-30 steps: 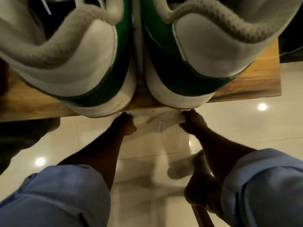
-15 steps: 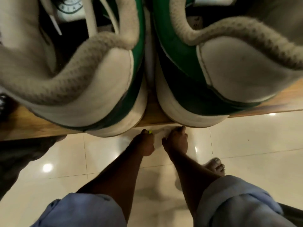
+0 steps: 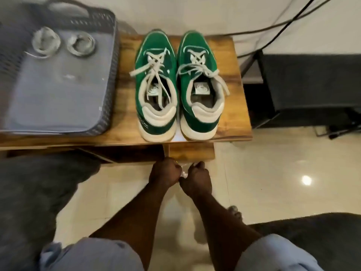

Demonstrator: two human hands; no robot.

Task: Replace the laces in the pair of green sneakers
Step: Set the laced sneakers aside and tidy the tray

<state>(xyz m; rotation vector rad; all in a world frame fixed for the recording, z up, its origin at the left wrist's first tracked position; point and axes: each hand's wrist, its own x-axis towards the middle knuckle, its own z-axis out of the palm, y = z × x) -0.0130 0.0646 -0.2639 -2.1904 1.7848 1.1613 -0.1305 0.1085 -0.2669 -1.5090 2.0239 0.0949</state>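
Sneaker nearer the basket (image 3: 145, 61): It stood upright on the wooden table (image 3: 232, 79), toe pointing away and heel at the near edge.
Second sneaker (image 3: 210, 61): It stood just beside the first, facing the same way, both green with pale soles and heel tabs.
Laces (image 3: 154, 70): Pale grey laces were threaded in both shoes. They were slack, with loose ends trailing over the sides and into the openings.
Left hand (image 3: 165, 174): It was held below the near table edge, above the tiled floor (image 3: 273, 173). The fingers were curled, pinching a small pale item (image 3: 183, 174).
Right hand (image 3: 196, 179): It was close beside the left, fingers likewise curled onto the same item.
Item identity: It was too small and blurred to determine.
Basket (image 3: 110, 75): This grey container with perforated walls sat on the table beside the shoes. Two pale coiled rings (image 3: 46, 42) lay at its far end, and their nature could not be told.
Sleeves (image 3: 91, 255): Light blue sleeves were pushed up both forearms.
Surroundings: A black cabinet (image 3: 312, 85) stood beyond the table's far side edge, with black cables (image 3: 273, 26) along the wall.
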